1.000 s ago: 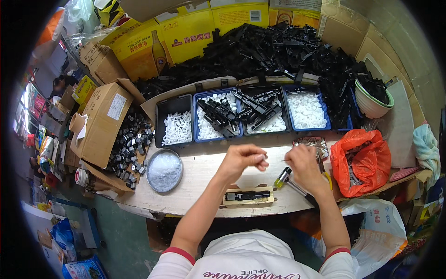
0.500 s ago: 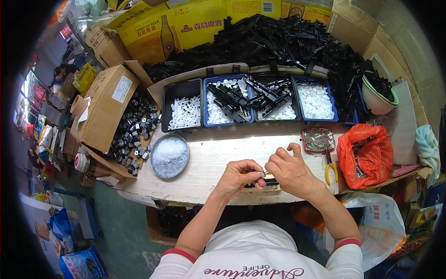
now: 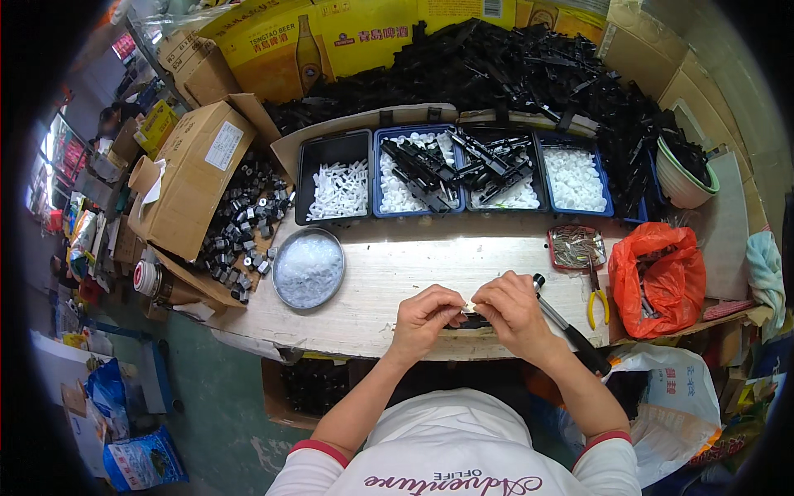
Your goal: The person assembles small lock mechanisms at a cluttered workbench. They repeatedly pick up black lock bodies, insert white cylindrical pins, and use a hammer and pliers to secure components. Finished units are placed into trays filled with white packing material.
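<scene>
My left hand (image 3: 430, 321) and my right hand (image 3: 518, 316) meet over the table's front edge, thumbs and fingertips pinched close together. A tiny whitish piece (image 3: 469, 308) shows between them, at the left fingertips; its kind is too small to tell. What the right fingertips pinch, if anything, is hidden. Under the fingers lies a slim black part (image 3: 473, 322), mostly covered by the hands. Beside the right hand rests a hammer-like tool (image 3: 566, 327) with a metal shaft and black handle, angled over the table edge.
Bins of white tubes (image 3: 340, 188), white caps (image 3: 572, 180) and black parts (image 3: 496, 165) line the back, before a black heap (image 3: 496, 74). At left stand a round dish (image 3: 309, 269) and a carton (image 3: 192, 178). Pliers (image 3: 597, 307), a pin tray (image 3: 576, 248) and a red bag (image 3: 657, 281) are right.
My right hand has come down and turned, its raised fingers now lowered beside the left fingertips. The hammer-like tool, out of sight before, now shows beside it. The whole view has shifted slightly.
</scene>
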`<state>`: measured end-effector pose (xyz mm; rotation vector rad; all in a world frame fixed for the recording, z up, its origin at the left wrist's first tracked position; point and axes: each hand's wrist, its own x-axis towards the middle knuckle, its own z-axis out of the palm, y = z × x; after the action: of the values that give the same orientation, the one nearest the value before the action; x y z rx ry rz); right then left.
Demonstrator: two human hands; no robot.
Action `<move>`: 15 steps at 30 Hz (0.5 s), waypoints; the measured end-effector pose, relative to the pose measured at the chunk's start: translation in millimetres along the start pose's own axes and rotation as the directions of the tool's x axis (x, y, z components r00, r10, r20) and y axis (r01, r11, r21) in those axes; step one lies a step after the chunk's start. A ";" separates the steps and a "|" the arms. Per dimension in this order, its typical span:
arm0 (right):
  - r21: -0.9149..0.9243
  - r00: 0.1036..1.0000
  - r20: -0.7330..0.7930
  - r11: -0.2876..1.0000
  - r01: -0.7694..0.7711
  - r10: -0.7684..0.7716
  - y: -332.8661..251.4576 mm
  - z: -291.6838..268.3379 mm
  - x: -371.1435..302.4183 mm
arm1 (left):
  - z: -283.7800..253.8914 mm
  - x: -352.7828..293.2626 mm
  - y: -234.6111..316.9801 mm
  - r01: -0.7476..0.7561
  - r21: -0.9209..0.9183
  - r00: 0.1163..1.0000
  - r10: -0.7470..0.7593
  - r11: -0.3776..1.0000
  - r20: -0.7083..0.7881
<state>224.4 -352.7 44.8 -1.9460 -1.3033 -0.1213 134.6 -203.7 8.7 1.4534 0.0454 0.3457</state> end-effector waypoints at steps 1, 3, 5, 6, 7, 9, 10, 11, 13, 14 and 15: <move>-0.011 1.000 0.006 1.000 -0.002 0.002 -1.3 3.9 -1.9 | -0.3 -1.7 -1.7 -0.045 0.088 0.998 0.048 0.995 -0.028; -0.034 1.000 0.019 0.999 -0.005 0.005 -3.5 11.1 -4.5 | -1.1 -3.3 -2.8 -0.194 0.296 0.979 0.206 0.935 -0.008; -0.051 1.000 -0.003 0.999 -0.004 0.004 -2.8 15.2 -6.8 | -2.9 -4.3 -3.0 -0.268 0.435 0.959 0.281 0.859 0.035; -0.059 1.000 -0.013 0.998 -0.004 0.003 -2.4 17.3 -8.3 | -5.7 -5.0 -1.9 -0.273 0.476 0.958 0.281 0.836 0.056; -0.078 1.000 -0.005 0.997 -0.001 0.001 -1.5 19.2 -11.0 | -8.5 -5.7 -0.6 -0.277 0.516 0.957 0.279 0.810 0.076; -0.116 1.000 0.010 0.993 0.005 -0.004 1.7 22.3 -18.5 | -13.6 -7.0 4.6 -0.248 0.621 0.967 0.228 0.744 0.113; -0.137 0.999 0.043 0.991 -0.002 0.008 3.3 24.1 -21.7 | -14.8 -7.6 5.6 -0.235 0.670 0.971 0.200 0.704 0.131; -0.158 0.997 0.075 0.987 -0.008 0.020 4.9 26.0 -24.9 | -15.2 -9.0 2.9 -0.214 0.686 0.977 0.162 0.695 0.140; -0.174 0.992 0.120 0.985 -0.013 0.034 6.9 30.0 -28.1 | -16.4 -12.4 -3.5 -0.173 0.721 0.984 0.087 0.671 0.155; -0.169 0.990 0.132 0.985 -0.016 0.039 7.7 32.2 -29.3 | -15.1 -13.1 -4.6 -0.171 0.729 0.983 0.068 0.662 0.170; -0.166 0.989 0.144 0.986 -0.017 0.041 7.9 33.3 -29.5 | -13.0 -13.2 -5.7 -0.172 0.737 0.982 0.050 0.653 0.184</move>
<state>206.2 -354.8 3.5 -2.1476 -1.3974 -0.0736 120.2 -195.0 -0.8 2.3286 -0.0279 0.3317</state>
